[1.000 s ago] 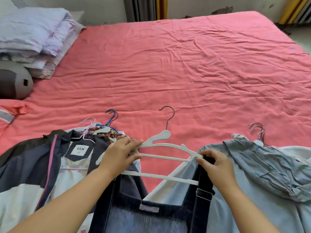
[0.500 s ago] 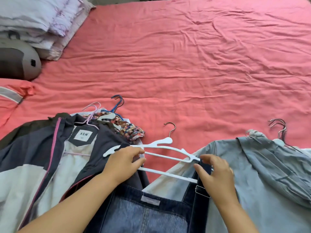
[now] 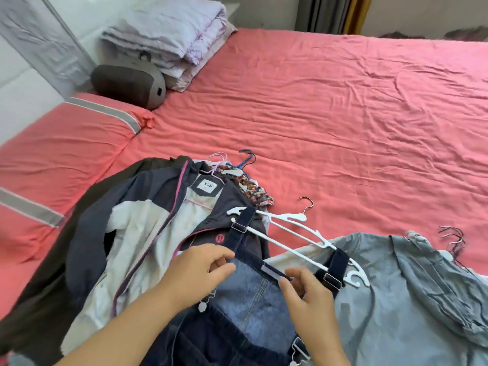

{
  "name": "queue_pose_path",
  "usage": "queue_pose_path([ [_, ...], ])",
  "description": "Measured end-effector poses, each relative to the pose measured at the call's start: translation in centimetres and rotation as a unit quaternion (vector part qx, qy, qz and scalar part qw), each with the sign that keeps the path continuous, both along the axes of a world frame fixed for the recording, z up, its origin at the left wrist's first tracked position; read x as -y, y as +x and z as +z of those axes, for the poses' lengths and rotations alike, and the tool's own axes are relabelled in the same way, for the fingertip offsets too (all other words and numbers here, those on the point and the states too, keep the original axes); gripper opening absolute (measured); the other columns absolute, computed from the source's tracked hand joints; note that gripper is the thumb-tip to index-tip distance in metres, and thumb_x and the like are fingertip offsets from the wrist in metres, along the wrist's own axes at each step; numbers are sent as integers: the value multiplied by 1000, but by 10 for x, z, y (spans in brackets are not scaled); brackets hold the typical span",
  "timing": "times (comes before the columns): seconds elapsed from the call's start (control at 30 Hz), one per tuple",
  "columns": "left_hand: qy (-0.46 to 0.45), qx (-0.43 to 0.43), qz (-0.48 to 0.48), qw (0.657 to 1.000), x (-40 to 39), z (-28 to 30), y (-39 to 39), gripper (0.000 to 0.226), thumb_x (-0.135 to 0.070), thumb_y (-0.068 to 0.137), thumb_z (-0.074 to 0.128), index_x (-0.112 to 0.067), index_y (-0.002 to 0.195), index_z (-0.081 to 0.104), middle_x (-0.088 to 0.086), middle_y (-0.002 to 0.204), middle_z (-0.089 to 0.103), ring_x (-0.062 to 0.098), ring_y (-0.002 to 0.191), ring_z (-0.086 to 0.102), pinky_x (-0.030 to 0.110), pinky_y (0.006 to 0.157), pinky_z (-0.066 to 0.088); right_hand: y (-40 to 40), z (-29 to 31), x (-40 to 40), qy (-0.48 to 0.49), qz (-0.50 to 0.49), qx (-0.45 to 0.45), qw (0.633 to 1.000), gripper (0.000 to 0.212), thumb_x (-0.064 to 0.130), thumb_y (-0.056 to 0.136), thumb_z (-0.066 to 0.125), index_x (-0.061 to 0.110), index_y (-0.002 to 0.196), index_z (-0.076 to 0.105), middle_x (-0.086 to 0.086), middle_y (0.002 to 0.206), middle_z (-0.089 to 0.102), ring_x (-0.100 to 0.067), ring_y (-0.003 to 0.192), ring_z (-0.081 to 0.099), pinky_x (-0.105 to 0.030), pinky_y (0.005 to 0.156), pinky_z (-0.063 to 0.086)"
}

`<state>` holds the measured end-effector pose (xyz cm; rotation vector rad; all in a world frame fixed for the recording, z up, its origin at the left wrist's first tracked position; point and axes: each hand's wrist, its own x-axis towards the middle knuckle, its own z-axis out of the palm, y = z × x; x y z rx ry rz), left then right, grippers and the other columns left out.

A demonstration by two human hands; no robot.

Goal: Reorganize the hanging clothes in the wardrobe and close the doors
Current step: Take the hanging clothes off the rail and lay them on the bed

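Note:
A dark denim overall dress [image 3: 248,294] lies on the pink bed [image 3: 330,122], both straps looped over a white plastic hanger [image 3: 287,231]. My left hand [image 3: 195,273] pinches the left end of the bib's top edge. My right hand [image 3: 306,291] pinches the same edge near the right strap. To the left lies a navy and white jacket [image 3: 137,233] on a pink hanger, over other hung clothes. A light blue-grey garment [image 3: 412,286] with its own hangers lies to the right.
A pile of folded lilac bedding [image 3: 171,38] and a dark grey cushion [image 3: 129,85] sit at the bed's far left. A pink pillow [image 3: 58,143] with a grey stripe lies left. Curtains [image 3: 330,11] hang behind the bed.
Both hands left the white hanger and moved down to the bib's top edge. Both straps now sit on the hanger. The view swung left.

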<state>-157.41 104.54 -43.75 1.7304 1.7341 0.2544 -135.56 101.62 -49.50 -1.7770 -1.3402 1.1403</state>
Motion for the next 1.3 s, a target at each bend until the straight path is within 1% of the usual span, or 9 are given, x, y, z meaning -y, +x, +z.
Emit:
queue_pose_path([
  [0.1, -5, 6, 64, 998, 41, 29, -41, 17, -38, 86, 63, -38, 102, 67, -20, 95, 66, -2, 86, 59, 21, 81, 48, -37, 32, 18, 7, 49, -18, 999, 9, 27, 81, 69, 33, 81, 63, 9, 64, 59, -6, 59, 50, -25, 63, 43],
  [0.27, 18, 8, 157, 987, 110, 82, -117, 20, -37, 86, 64, -35, 106, 68, -21, 95, 65, -3, 85, 60, 20, 81, 49, -115, 92, 47, 27, 158, -29, 987, 9, 28, 85, 66, 34, 86, 60, 2, 64, 57, -7, 62, 52, -26, 68, 47],
  [0.4, 42, 14, 226, 973, 160, 111, -181, 22, -37, 86, 63, -37, 107, 66, -20, 92, 65, -2, 83, 61, 19, 78, 51, -186, 126, 71, 59, 214, -27, 975, 7, 25, 85, 66, 28, 86, 61, 6, 56, 52, -6, 57, 50, -23, 79, 44],
  [0.53, 54, 5, 272, 961, 204, 128, -247, 20, -37, 85, 65, -39, 105, 66, -19, 89, 65, -1, 81, 60, 19, 77, 51, -257, 150, 97, 77, 266, -17, 961, 19, 26, 83, 69, 38, 81, 55, 3, 57, 52, -6, 58, 50, -20, 64, 43],
  [0.63, 64, 10, 299, 952, 236, 137, -304, 20, -36, 84, 67, -37, 104, 67, -17, 86, 66, -1, 78, 60, 17, 74, 50, -315, 158, 117, 89, 282, -9, 955, 16, 27, 82, 69, 37, 82, 57, 4, 60, 55, -8, 62, 52, -21, 64, 43],
  [0.73, 73, 6, 314, 947, 259, 141, -355, 17, -35, 84, 66, -38, 101, 68, -17, 85, 66, -1, 79, 58, 19, 74, 50, -366, 161, 131, 94, 301, -2, 949, 14, 25, 81, 71, 33, 84, 60, 18, 70, 58, -7, 69, 54, -18, 63, 42],
  [0.9, 70, 10, 338, 938, 300, 147, -443, 21, -34, 85, 66, -33, 106, 68, -18, 91, 64, 0, 80, 59, 14, 73, 48, -463, 174, 153, 103, 331, 7, 938, 21, 23, 80, 73, 37, 85, 57, 4, 61, 57, -5, 74, 55, -18, 67, 44],
  [1.07, 94, 26, 421, 902, 346, 148, -510, 19, -29, 83, 69, -33, 102, 69, -18, 84, 63, -2, 78, 58, 16, 72, 50, -554, 181, 171, 99, 399, 5, 912, 17, 24, 77, 74, 33, 87, 64, 16, 72, 61, -4, 70, 56, -24, 69, 48],
  [1.3, 101, -1, 531, 841, 408, 152, -568, 22, -37, 85, 65, -36, 107, 66, -18, 88, 64, -2, 83, 59, 17, 77, 47, -663, 191, 202, 132, 515, -33, 847, 24, 15, 77, 75, 34, 81, 60, 5, 58, 56, -3, 60, 53, -14, 59, 41],
])
